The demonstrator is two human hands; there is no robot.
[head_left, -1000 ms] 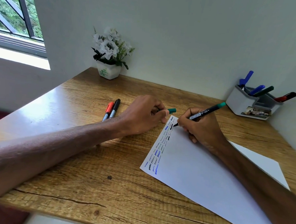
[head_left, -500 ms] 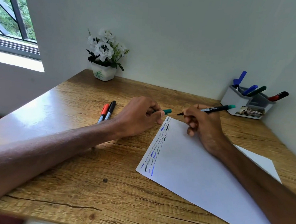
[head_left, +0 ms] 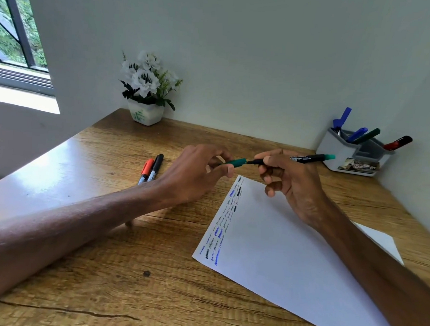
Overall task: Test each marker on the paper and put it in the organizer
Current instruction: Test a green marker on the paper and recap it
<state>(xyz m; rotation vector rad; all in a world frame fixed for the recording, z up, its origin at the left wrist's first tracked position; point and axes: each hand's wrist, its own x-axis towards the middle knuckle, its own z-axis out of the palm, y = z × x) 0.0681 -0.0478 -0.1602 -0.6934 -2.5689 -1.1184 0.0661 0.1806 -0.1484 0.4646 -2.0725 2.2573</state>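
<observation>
Pinching the cap [head_left: 236,162] in our left hand [head_left: 196,173], we clamp the marker [head_left: 309,158] in our right hand [head_left: 292,184], its tip just right of the left fingertips [head_left: 229,169]. Misaligned, it could ink skin.

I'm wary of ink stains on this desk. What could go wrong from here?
The bare tip of the green marker is at the mouth of the cap pinched in the left hand; a miss could ink those fingers.
The right hand holds the marker near the paper; a slip could streak it or the wooden desk.
</observation>
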